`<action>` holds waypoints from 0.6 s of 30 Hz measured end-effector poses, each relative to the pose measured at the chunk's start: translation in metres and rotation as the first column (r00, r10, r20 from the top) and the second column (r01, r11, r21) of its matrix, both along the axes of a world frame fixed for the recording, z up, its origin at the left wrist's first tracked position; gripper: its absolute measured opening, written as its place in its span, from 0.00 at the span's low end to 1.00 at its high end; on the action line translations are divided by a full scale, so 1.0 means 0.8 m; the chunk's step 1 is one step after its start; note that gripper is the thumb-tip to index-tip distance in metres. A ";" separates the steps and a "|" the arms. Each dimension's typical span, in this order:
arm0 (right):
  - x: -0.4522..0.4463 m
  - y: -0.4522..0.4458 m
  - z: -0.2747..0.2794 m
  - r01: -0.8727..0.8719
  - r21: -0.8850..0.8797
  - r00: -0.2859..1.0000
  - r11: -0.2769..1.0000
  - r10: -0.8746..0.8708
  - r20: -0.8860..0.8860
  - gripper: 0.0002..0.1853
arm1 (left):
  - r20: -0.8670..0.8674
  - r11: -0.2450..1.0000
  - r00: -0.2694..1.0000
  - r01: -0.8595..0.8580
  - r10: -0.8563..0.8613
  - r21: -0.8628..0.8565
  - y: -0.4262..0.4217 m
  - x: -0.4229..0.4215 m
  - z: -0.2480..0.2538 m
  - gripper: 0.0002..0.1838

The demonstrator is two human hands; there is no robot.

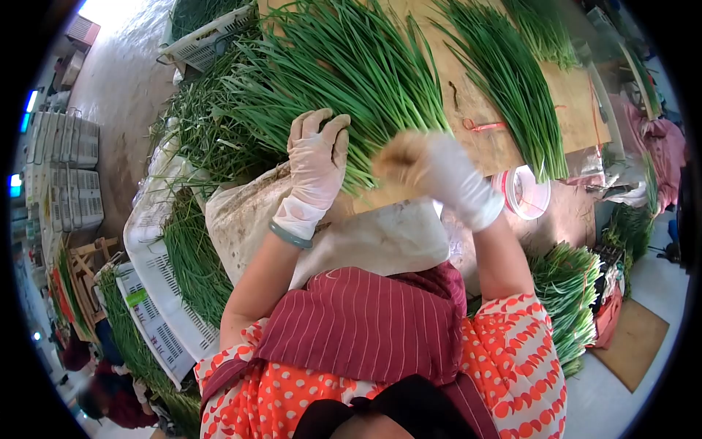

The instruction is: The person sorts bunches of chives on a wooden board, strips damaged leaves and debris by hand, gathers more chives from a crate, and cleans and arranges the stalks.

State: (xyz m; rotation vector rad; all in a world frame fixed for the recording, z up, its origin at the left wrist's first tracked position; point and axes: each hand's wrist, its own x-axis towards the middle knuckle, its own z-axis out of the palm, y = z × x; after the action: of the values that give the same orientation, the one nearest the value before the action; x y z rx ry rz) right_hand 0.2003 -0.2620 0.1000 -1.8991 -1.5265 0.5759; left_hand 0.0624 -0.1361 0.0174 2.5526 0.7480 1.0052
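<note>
A large spread of long green stalks (pixel 351 66) lies on the wooden board (pixel 468 95), pale ends toward me. My left hand (pixel 318 157), in a whitish glove, rests at the left side of the pale ends, its fingers bent over the stalks; whether it grips any is unclear. At the right side of the same ends is my right hand (pixel 439 170), also gloved, its fingers smeared by motion. Farther right lies a separate bundle of stalks (pixel 515 88), with a red tie (pixel 484 126) on the board to its left.
White crates (pixel 150 241) with greens stand at the left, another crate (pixel 208 40) at the top left. A round clear tub (pixel 528 192) is beside the board's right front. Bundled greens (pixel 569 300) stand at the lower right. Another person (pixel 117 395) is at the lower left.
</note>
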 end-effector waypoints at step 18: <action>0.049 0.024 -0.054 0.567 -0.097 0.761 0.818 -0.475 0.441 0.23 | -0.103 0.980 0.979 0.187 -0.179 0.074 0.010 0.015 0.008 0.12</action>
State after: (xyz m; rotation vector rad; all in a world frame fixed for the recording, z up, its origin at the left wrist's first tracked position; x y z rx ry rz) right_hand 0.2393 -0.2431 0.0571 -2.6157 -1.0808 0.1005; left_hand 0.0743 -0.1284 0.0236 2.6988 0.4926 0.8770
